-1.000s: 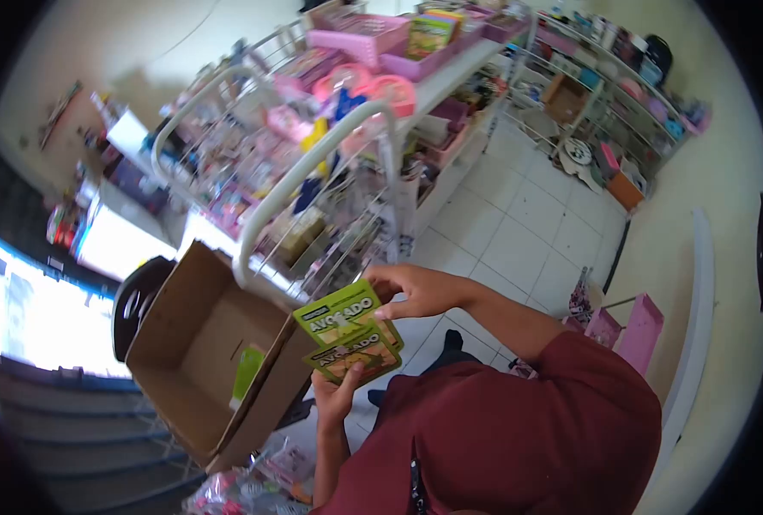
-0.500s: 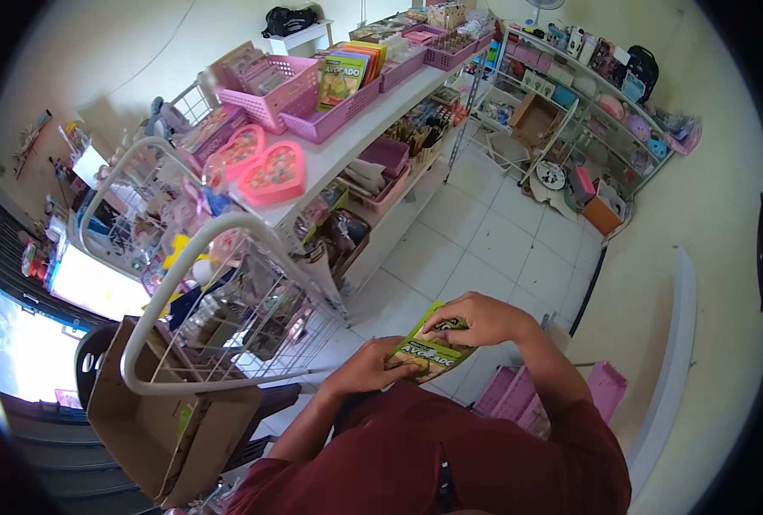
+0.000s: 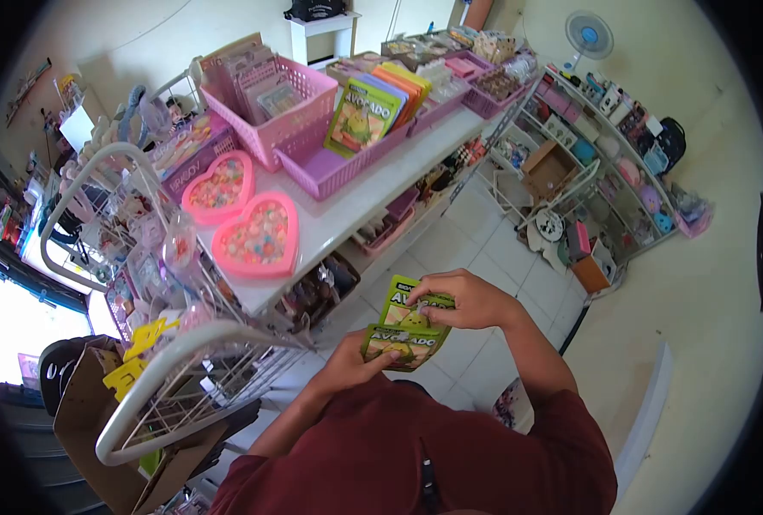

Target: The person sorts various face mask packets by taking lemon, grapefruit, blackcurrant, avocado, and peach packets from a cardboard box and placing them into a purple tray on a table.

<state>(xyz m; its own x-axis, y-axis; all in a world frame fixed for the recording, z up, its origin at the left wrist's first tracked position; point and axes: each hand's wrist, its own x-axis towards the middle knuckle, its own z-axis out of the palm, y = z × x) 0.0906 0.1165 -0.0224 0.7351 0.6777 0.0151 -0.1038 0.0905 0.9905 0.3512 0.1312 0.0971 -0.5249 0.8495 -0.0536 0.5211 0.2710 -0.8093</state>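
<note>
My left hand grips a flat green packet printed AVOCADO, its thumb lying across the front. Just behind and above it, my right hand pinches another green avocado packet, fingers over its upper right side. The two packets overlap, and both are held in front of my chest. On the table, a purple basket contains a similar avocado packet standing upright, with orange, yellow and purple packets behind it.
Two pink heart-shaped boxes of beads lie at the white table's near end. A pink basket stands behind them. At left are a white wire rack and a cardboard box. Shelves and a fan are farther back.
The view has shifted closer to the table. The packets, formerly stacked together, have spread apart, with the right hand's one now higher behind the left's.
</note>
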